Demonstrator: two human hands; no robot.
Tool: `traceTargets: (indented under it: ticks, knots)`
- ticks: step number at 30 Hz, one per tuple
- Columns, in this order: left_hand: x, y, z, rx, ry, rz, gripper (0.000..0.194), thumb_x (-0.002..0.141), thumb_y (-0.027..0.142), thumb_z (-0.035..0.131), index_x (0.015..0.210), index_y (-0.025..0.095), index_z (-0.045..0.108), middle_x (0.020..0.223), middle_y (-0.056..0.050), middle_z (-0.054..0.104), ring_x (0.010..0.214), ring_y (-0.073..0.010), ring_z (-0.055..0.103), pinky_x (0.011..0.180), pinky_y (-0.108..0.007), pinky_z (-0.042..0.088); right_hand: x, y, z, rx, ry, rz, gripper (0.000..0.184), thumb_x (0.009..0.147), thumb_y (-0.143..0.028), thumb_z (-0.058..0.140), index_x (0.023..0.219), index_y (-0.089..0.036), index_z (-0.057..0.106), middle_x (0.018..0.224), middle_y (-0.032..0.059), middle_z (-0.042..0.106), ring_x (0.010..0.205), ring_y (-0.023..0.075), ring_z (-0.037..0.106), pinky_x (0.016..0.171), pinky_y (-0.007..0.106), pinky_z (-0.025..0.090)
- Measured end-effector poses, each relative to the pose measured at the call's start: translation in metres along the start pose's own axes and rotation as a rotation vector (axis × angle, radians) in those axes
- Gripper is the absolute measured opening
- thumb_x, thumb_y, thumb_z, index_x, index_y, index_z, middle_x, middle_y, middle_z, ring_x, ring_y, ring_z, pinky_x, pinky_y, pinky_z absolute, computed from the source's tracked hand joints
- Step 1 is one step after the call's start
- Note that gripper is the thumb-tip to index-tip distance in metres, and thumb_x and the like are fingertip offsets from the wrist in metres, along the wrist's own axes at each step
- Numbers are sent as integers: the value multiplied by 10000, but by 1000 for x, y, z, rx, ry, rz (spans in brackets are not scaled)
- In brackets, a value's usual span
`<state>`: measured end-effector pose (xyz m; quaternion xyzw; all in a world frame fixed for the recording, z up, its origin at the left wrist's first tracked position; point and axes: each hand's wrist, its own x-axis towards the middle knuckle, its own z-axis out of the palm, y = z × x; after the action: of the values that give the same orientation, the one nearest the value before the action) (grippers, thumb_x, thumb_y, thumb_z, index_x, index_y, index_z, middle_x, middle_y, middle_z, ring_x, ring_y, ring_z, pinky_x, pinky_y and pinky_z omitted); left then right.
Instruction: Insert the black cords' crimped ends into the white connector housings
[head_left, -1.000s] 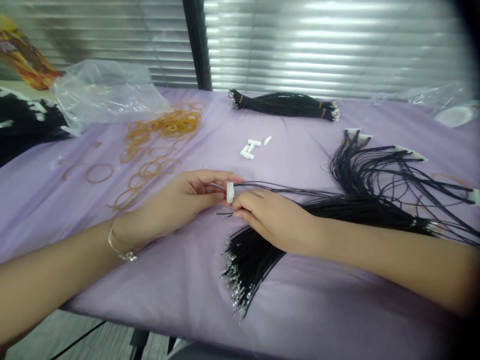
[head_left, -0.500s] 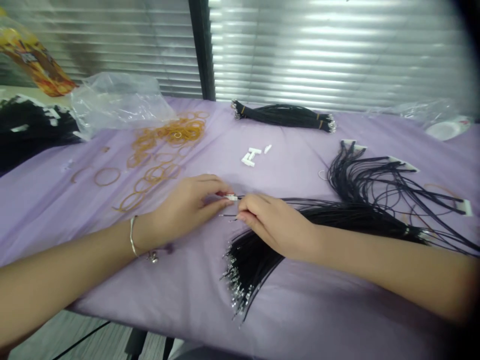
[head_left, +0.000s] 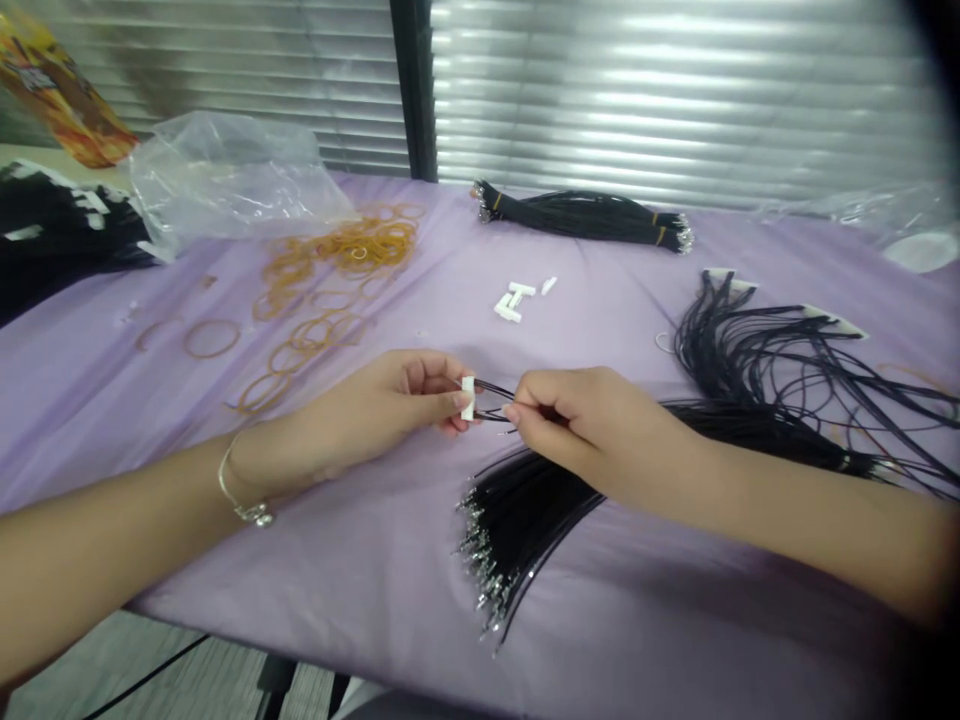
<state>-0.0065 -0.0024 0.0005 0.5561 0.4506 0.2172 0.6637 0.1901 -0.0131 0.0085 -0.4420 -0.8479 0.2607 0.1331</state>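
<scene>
My left hand (head_left: pixel 375 400) pinches a small white plastic connector housing (head_left: pixel 468 398) between thumb and fingertips. My right hand (head_left: pixel 577 420) pinches thin black wires (head_left: pixel 493 402) close to the housing, and the wires run into it. Below my right wrist fans a large bundle of black wires (head_left: pixel 517 530) with bright metal crimped ends. Another black wire bunch (head_left: pixel 757 440) stretches away to the right under my forearm. My left wrist wears a silver bracelet (head_left: pixel 244 495).
A lilac cloth (head_left: pixel 150 420) covers the table. Orange rubber bands (head_left: pixel 322 290) lie to the left, with a clear plastic bag (head_left: pixel 225 175) behind them. Loose white connectors (head_left: pixel 514 302), a banded wire bundle (head_left: pixel 585 215) and wires ending in white connectors (head_left: pixel 750 345) lie farther off.
The white housing has turned from lying sideways to standing upright in my left fingers. My right hand has shifted right, with its fingertips now on the wires beside the housing.
</scene>
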Motion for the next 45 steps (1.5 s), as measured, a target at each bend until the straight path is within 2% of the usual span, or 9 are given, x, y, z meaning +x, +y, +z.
traceTargets:
  ticks: [8, 13, 16, 20, 26, 30, 38, 45]
  knots:
    - [2, 3, -2, 18, -24, -25, 52, 821, 149, 551, 854, 109, 544, 779, -15, 608, 660, -73, 521, 673, -189, 411, 1, 8, 7, -79, -23, -106, 213, 884, -277, 447, 755, -135, 541, 636, -11, 524, 520, 52, 395, 518, 206, 270]
    - [3, 0, -5, 9, -74, -19, 78, 828, 132, 541, 894, 101, 567, 763, -9, 591, 646, -64, 516, 641, -169, 415, 1, 11, 9, -125, 100, -186, 202, 900, -263, 446, 831, -116, 567, 804, 41, 576, 711, 102, 501, 647, 232, 371]
    - [4, 0, -8, -9, -96, -18, 102, 834, 145, 543, 911, 98, 589, 765, -12, 586, 655, -65, 524, 638, -165, 422, 2, 14, 12, -134, 160, -206, 208, 900, -265, 443, 836, -110, 566, 792, 44, 558, 701, 106, 489, 641, 238, 379]
    - [5, 2, -8, -10, -75, -44, 97, 824, 175, 569, 879, 102, 601, 723, -8, 579, 633, -69, 524, 618, -160, 425, 3, 15, 14, -134, 173, -253, 196, 894, -245, 447, 850, -106, 578, 817, 51, 558, 742, 111, 502, 661, 235, 393]
    - [5, 2, -10, -23, -89, -58, 113, 816, 165, 576, 903, 130, 638, 725, -9, 601, 623, -67, 535, 541, -131, 392, 4, 18, 14, -39, 294, -341, 149, 857, -216, 516, 799, -117, 611, 678, -4, 537, 593, 47, 423, 564, 174, 326]
    - [6, 2, -11, -41, -102, -43, 83, 792, 144, 592, 838, 132, 661, 728, -6, 614, 631, -62, 553, 599, -138, 424, 6, 21, 14, -26, 265, -356, 166, 848, -215, 528, 750, -116, 620, 649, -7, 524, 581, 42, 415, 551, 169, 314]
    - [9, 0, -12, -75, -99, -68, 139, 750, 83, 604, 862, 141, 660, 759, -20, 658, 651, -76, 593, 605, -139, 451, 6, 21, 12, -39, 257, -367, 145, 820, -194, 557, 752, -106, 651, 624, -17, 516, 549, 32, 387, 537, 165, 302]
    - [14, -4, -14, -163, -43, -127, 127, 723, 88, 640, 845, 125, 652, 768, -52, 673, 644, -116, 631, 604, -191, 513, 16, 16, 15, 1, 193, -267, 204, 850, -260, 529, 743, -135, 650, 642, -23, 566, 556, 38, 436, 556, 174, 294]
